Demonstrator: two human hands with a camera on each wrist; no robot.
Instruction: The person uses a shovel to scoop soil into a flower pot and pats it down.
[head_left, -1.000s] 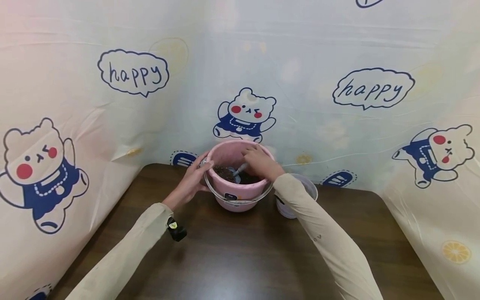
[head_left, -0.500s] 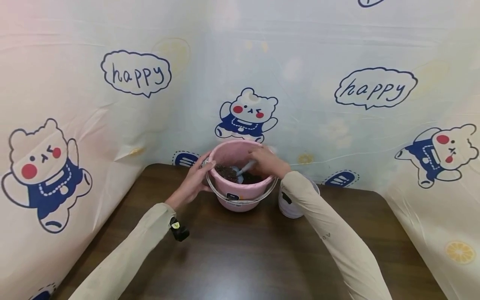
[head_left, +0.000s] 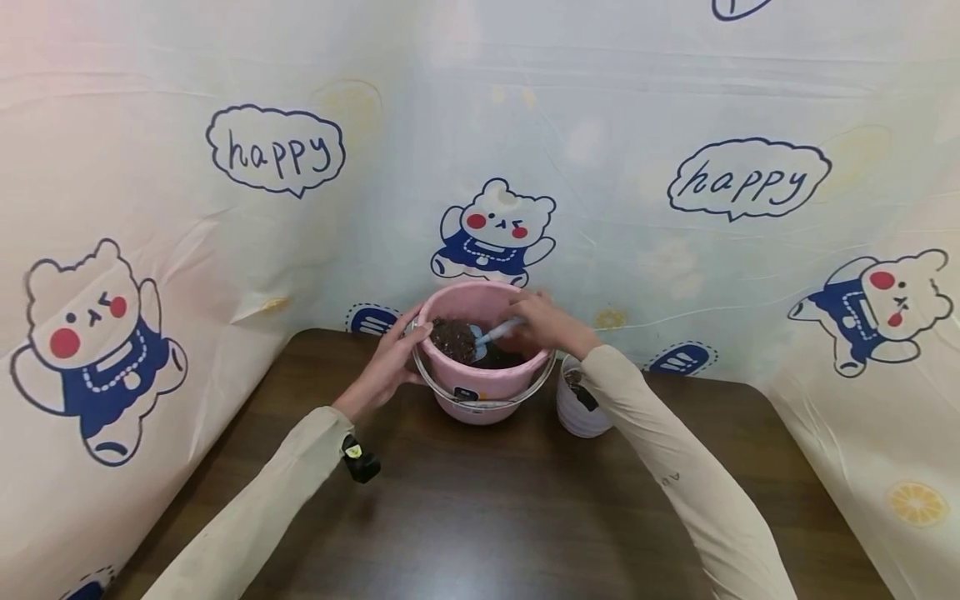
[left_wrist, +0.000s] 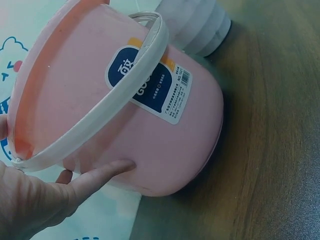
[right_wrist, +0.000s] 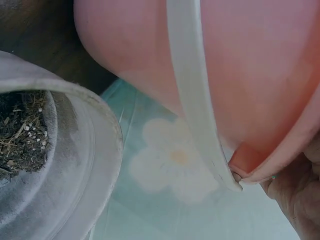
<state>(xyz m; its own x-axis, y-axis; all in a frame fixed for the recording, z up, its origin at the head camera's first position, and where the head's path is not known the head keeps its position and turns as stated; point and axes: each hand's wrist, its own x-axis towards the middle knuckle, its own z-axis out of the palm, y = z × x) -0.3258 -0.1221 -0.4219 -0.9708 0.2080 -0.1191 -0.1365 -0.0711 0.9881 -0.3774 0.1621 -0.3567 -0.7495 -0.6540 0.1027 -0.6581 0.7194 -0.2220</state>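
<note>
A pink bucket (head_left: 483, 385) with dark soil (head_left: 452, 337) inside stands on the table. My left hand (head_left: 384, 367) grips the left side of its rim, thumb at the top edge; in the left wrist view, fingers of that left hand (left_wrist: 45, 197) lie along the outer wall. My right hand (head_left: 551, 321) reaches over the right rim and holds a small blue-grey shovel (head_left: 501, 330) by its handle. The shovel's blade rests in the soil. In the right wrist view only part of my right hand (right_wrist: 300, 192) shows behind the rim.
Close to the bucket's right stands a ribbed white pot (head_left: 582, 410), partly under my right forearm. Soil (right_wrist: 22, 137) with white specks lies inside it. The bucket's handle (left_wrist: 107, 107) hangs down its front. A printed curtain (head_left: 615, 100) encloses the brown table (head_left: 450, 508).
My right hand has shifted right and slightly outward, drawing the shovel's handle with it. More of the heaped soil and the white pot now shows. The left hand keeps its grip.
</note>
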